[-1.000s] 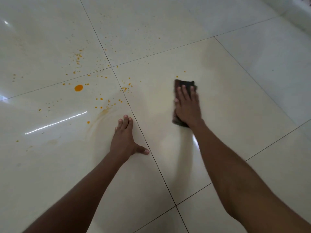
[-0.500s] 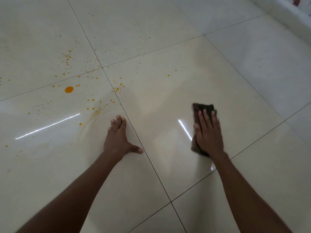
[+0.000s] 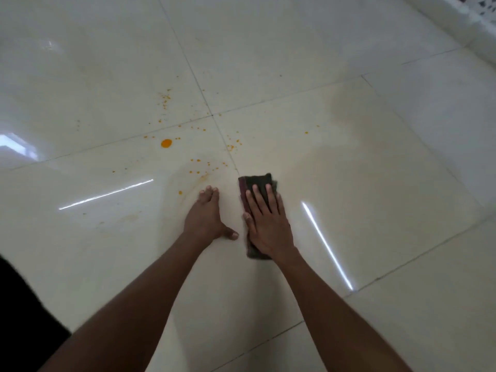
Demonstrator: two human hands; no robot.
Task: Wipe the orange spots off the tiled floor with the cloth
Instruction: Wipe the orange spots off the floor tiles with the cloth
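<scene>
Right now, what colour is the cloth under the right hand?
Dark grey-green cloth with a reddish-maroon strip along its left edge; seen in the head view.

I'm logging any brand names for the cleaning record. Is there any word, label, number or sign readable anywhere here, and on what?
None can be read.
Cloth, dark and folded under the right hand: no tag or print shows.
Tiled floor: plain glossy tiles, only orange spots and glare streaks.
Speckled ledge at the top right: a flecked pattern, no lettering.
Left hand: flat on the floor, holding nothing.
</scene>
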